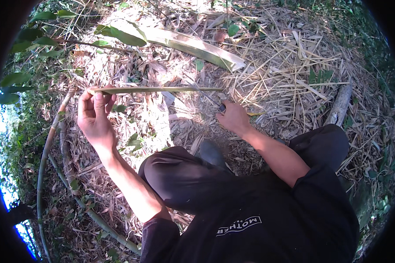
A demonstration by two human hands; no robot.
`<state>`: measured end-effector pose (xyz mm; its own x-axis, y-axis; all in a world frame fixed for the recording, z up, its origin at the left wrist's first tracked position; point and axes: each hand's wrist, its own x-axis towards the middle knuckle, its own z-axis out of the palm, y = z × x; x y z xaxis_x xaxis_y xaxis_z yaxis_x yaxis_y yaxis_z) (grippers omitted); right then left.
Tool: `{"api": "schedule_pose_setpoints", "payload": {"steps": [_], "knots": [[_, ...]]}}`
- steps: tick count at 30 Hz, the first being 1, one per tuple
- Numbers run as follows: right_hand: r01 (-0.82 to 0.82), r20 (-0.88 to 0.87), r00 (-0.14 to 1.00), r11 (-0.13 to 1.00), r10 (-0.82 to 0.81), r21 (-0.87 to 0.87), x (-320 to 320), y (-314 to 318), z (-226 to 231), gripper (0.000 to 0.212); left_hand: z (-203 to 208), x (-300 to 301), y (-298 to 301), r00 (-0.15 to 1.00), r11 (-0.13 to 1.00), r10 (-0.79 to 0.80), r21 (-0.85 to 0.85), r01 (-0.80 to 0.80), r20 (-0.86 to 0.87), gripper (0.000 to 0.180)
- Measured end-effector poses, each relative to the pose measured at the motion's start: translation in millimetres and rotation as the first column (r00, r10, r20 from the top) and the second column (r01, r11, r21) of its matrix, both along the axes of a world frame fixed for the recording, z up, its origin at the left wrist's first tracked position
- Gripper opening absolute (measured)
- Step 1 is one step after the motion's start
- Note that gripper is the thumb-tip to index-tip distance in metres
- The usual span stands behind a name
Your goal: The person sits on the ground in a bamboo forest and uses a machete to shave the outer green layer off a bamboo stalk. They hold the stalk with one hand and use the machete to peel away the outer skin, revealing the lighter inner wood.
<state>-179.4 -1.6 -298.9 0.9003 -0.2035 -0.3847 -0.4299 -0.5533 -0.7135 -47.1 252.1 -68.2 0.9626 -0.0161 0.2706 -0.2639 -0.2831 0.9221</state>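
The left hand [94, 115] pinches one end of a long thin green stick [153, 90], its fingers [102, 101] pressed tight on it. The right hand [233, 117] closes around a small dark knife [222, 107] at the other end. The stick sits in the upper middle of the frame, above the dry leaves on the ground [276, 70]. It lies flat, running left to right. To cut well, I think, hold the stick steady and slide the blade away from the body.

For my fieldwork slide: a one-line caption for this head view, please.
Left hand holds one end of a thin green bamboo strip; right hand grips a knife at it, above straw-littered ground.
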Motion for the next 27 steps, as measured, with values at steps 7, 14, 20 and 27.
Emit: {"api": "schedule_pose_setpoints", "payload": {"steps": [7,14,20,27], "knots": [[-0.034,-0.041,0.999,0.999,0.034,0.005,7.0,-0.8,-15.5,0.034,-10.6,9.6,15.9,0.987,0.984,0.163,0.070,-0.163,0.019,0.015],[-0.046,-0.017,0.999,0.997,0.045,-0.058,2.1,-2.9,-18.3,0.031,-7.1,4.8,2.3,0.986,0.979,0.164,0.119,-0.167,0.036,0.016],[-0.122,-0.105,0.988,0.991,0.115,-0.060,13.3,6.1,1.9,0.030,-7.9,5.4,11.0,0.981,0.976,0.192,0.103,-0.192,0.008,0.014],[-0.019,-0.259,0.966,0.997,0.001,-0.069,-6.9,-33.2,-72.4,0.027,-11.5,10.9,11.7,0.989,0.987,0.145,0.076,-0.144,-0.008,0.016]]}}
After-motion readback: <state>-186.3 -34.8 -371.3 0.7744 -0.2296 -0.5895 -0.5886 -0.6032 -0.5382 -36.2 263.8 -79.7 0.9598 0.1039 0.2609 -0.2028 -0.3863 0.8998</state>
